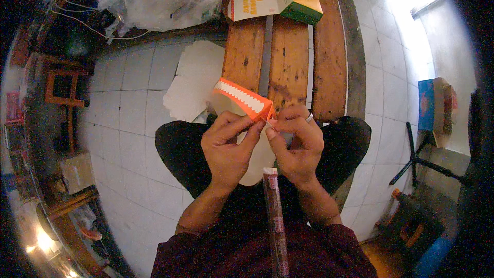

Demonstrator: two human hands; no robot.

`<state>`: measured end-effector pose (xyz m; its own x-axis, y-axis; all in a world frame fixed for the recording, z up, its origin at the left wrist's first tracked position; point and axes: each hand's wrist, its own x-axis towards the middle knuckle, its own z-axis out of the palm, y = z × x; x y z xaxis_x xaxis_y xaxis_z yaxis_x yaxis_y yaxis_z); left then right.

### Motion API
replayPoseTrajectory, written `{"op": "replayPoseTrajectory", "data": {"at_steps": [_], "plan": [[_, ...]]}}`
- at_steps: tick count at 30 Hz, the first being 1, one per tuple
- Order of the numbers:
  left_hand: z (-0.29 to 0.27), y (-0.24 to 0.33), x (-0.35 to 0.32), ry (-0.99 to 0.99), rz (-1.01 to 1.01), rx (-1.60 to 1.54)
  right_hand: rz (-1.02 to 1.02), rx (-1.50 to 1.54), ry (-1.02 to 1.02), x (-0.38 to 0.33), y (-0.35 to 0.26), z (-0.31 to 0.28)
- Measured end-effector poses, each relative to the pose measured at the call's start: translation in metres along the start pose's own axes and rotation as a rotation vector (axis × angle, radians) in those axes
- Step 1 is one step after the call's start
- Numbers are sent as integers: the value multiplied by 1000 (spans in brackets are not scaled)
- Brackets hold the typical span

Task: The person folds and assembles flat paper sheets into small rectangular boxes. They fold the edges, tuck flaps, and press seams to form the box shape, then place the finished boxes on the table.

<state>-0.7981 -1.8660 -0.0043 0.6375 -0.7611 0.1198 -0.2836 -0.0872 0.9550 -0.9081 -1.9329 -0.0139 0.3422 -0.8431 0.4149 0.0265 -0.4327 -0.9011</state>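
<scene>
An orange card box (pixel 244 99) with a row of white scalloped shapes along its side is held between both hands, above the near end of a wooden bench (pixel 288 54). My left hand (pixel 226 149) grips its lower edge, thumb and fingers pinched near the right end. At that same end my right hand (pixel 297 146), with a ring on one finger, pinches a small flap. The fingertips partly cover the flap. Beneath my hands shows a pale flat sheet (pixel 260 162), over my lap. A long narrow brown strip (pixel 275 221) with a white tip lies along my front.
A white, yellow and green carton (pixel 298 2) lies at the bench's far end. White card pieces (pixel 193 82) rest on the tiled floor (pixel 136 123) at left. Clear plastic bags (pixel 164 2) are piled at far left. A black stand (pixel 414 159) and a blue box (pixel 426 105) stand right.
</scene>
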Motion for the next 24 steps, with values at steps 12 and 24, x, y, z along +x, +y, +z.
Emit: {"op": "replayPoseTrajectory", "data": {"at_steps": [12,24], "plan": [[-14,0,5,-226,-2,-42,87,115,-34,-5,7,-8],[-29,0,12,-365,-190,-182,78,77,-130,-7,-3,-9]]}}
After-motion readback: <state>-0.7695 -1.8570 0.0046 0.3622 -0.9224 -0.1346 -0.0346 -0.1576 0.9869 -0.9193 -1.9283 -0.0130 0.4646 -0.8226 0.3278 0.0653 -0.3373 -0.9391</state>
